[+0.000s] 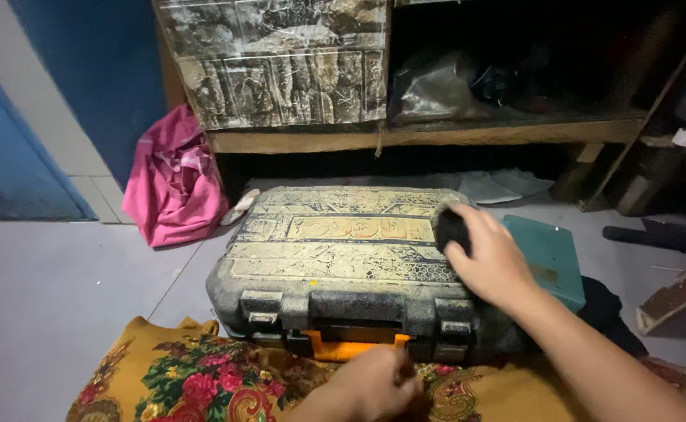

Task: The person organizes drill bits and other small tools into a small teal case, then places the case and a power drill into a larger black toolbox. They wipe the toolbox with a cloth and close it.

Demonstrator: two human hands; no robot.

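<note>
Right hand (493,262) palm-down — black cloth (452,229)

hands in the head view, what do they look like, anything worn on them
Both are bare: the right hand and its forearm show no sleeve, glove, watch or ring. The left hand shows no glove or ring either; its wrist is cut off by the picture's lower edge, so a sleeve there cannot be told.

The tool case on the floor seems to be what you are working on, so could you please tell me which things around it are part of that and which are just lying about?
In hand:
dusty tool case
black cloth, pressed on the lid by the right hand
left hand near the orange handle

Lying about:
pink cloth
teal box
flowered fabric
wooden shelf
</note>
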